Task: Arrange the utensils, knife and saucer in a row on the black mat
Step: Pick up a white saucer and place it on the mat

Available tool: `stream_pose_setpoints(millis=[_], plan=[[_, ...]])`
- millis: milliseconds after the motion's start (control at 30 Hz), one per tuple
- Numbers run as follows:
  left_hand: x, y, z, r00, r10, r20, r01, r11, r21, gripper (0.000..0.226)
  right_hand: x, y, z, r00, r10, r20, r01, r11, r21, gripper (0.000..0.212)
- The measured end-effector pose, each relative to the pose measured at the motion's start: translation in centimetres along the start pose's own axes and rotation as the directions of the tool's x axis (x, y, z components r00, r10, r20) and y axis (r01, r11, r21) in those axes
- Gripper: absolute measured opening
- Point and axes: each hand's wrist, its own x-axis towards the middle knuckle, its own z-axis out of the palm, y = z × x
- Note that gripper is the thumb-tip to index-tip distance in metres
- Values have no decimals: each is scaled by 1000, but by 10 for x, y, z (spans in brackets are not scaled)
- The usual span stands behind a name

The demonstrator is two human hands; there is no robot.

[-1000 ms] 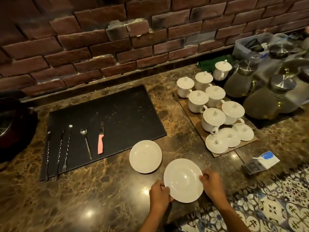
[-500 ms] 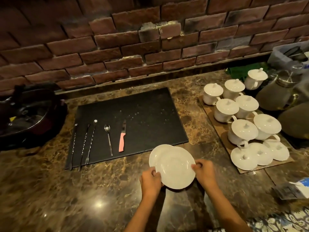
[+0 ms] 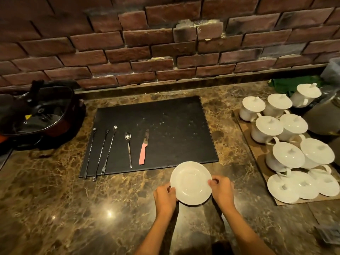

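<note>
Head view: left hand (image 3: 165, 197) and right hand (image 3: 221, 192) grip saucer (image 3: 191, 183) rim, just off black mat (image 3: 174, 129) edge.

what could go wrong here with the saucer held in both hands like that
The saucer is pinched only at its rim by the left hand and right hand over the hard stone counter; a slip could chip it. The free mat space lies right of the pink-handled knife, so setting it down carelessly could knock the knife out of the row. The crowded lidded cups sit near the right elbow's side.
</note>
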Motion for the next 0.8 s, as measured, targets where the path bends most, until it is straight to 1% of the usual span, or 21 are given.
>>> stream_pose_setpoints(millis=[133,200,267,367,500,633,800], plan=[[3,-4,2,1000,5,-1,-5,1000,12,27,2,2,-2,999,-30,-20,30,1000,-7,11],[6,-4,3,1000,-18,21,18,999,-41,25,5,3,-2,1000,-31,-2,31,999,31,13],[8,-2,3,997,-66,39,71,987,-143,28,6,5,-2,999,-27,35,23,995,99,16],[8,1,4,985,-155,70,168,949,-265,46,7,7,1,996,17,89,-31,987,159,21],[7,6,3,972,-212,97,232,928,-290,47,12,6,4,991,87,104,-107,973,205,31],[10,14,3,972,-221,75,234,933,-273,50,20,3,6,984,143,102,-164,959,232,33],[32,38,-3,984,-167,68,180,936,-303,56,45,-16,7,993,95,73,-113,945,306,30]])
